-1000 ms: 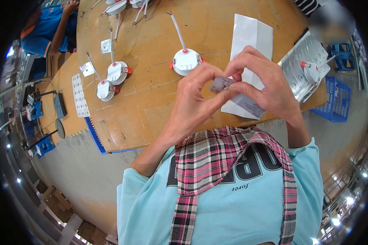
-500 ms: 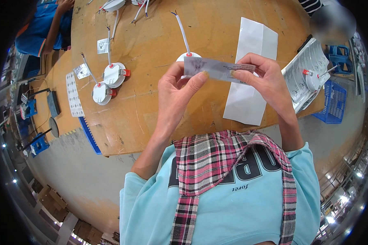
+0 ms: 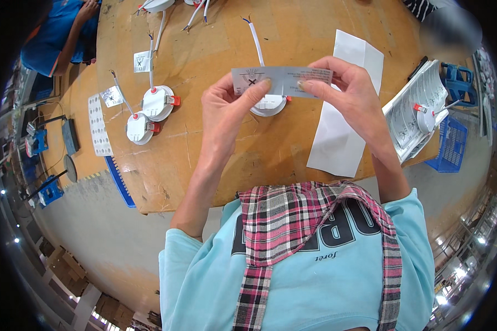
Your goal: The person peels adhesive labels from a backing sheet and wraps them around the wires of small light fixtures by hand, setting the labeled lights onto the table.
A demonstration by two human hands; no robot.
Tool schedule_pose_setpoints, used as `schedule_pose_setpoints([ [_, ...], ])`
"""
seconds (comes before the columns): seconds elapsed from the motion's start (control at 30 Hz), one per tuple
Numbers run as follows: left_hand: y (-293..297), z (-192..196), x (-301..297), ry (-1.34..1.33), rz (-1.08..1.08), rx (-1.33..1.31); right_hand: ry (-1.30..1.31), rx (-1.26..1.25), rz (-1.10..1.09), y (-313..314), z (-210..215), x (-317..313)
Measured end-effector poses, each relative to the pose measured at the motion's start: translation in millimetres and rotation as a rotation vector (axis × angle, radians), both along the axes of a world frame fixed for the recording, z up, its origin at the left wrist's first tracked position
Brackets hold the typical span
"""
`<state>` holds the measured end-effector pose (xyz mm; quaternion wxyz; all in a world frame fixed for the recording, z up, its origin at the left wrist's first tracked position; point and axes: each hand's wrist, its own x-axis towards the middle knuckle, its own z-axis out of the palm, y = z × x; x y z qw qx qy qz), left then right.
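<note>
A silver printed label strip is stretched between my two hands, above the table. My left hand pinches its left part between thumb and fingers, and my right hand pinches the right end. Just beyond the strip, partly hidden by it, lies a round white light fitting whose white cable points away from me. Two similar fittings, one farther and one nearer, rest at the left. Each has red clips and a silver tag on its cable.
A creased white sheet lies right of centre. Farther right, a stack of label sheets carries another light fitting; a blue basket stands below. A perforated white strip lies at the table's left edge. A person in blue sits far left.
Both hands have moved the label strip slightly left and away from me. Its printed face now shows more clearly, and more of the fitting behind it is visible.
</note>
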<state>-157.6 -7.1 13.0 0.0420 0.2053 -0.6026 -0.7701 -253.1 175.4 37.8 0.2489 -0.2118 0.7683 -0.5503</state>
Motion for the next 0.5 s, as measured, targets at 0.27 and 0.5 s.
schedule_pose_setpoints([
  [0.27,-13,-18,-24,0.038,0.132,-0.055,-0.081,-0.098,-0.048,-25,-20,-30],
  [0.5,-15,-34,-32,-0.015,0.159,-0.037,-0.074,-0.078,-0.06,-33,-36,-45],
])
